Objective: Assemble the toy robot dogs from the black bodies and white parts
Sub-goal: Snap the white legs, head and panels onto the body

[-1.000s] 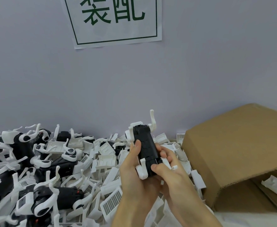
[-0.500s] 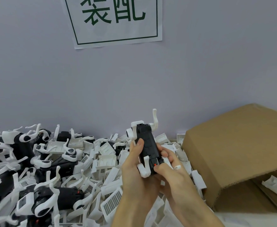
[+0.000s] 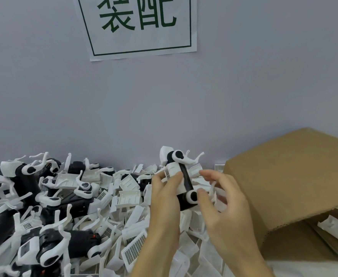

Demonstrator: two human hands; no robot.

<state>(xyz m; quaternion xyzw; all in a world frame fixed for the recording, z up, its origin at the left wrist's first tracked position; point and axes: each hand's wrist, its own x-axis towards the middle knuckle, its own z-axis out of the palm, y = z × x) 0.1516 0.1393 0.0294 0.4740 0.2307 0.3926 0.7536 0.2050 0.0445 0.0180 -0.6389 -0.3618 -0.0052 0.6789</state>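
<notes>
- Two hands meet above a heap of parts: the left hand [image 3: 165, 198] grips a toy dog [image 3: 181, 180] with fingers and thumb curled round its white side panel, holding it clear of the heap.
- The right hand [image 3: 222, 198] is beside the dog with fingers spread and loosely bent; its thumb touches the dog's lower white joint, and the other fingers hold nothing.
- The dog has a black body standing nearly upright, a white head and thin white legs at its top end.
- White parts [image 3: 132, 198] lie heaped under and around the hands.
- Assembled black-and-white dogs [image 3: 50, 242] are piled to the left.
- A cardboard box [image 3: 287, 186] lies on the right, its open side showing white pieces inside.
- Behind everything is a grey wall [image 3: 244, 86] bearing a paper sign [image 3: 138, 27] with green characters.
</notes>
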